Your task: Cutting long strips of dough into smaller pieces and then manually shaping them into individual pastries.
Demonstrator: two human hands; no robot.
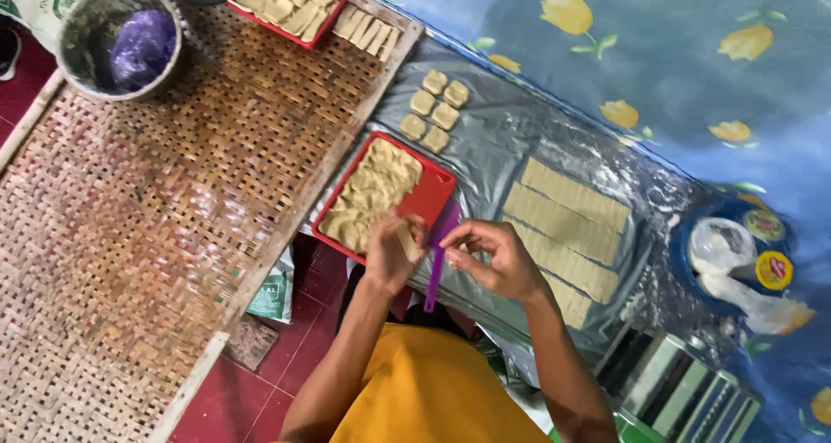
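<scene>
1. We see the left hand at about 6 o'clock from the centre of the view, resting at the near corner of a red tray; its grip is curled together over a small piece of pale dough at the tray's edge.
2. We see the right hand just beside it, toward 3 o'clock, its fingers pinched together; it touches a purple plastic scraper, though we cannot tell how firmly it clamps that strip.
3. The scraper lies between the two hands, running from the tray's corner down toward 6 o'clock.
4. The red tray is filled with folded dough pieces and sits on a grey plastic sheet.
5. At 12 o'clock from the tray, six small dough squares lie in pairs on the sheet.
6. At 3 o'clock from the hands, long scored dough sheets lie in rows, dusted with flour.
7. At 9 o'clock a wide woven bamboo tray spreads across the red floor.
8. At 11 o'clock a round bucket holds a purple bag.
9. At 12 o'clock a second red tray carries more dough, with cut strips beside it.
10. At 3 o'clock a blue lid holds a clear bag, lying on a blue flowered cloth.
11. At 5 o'clock stands a metal roller machine.
</scene>
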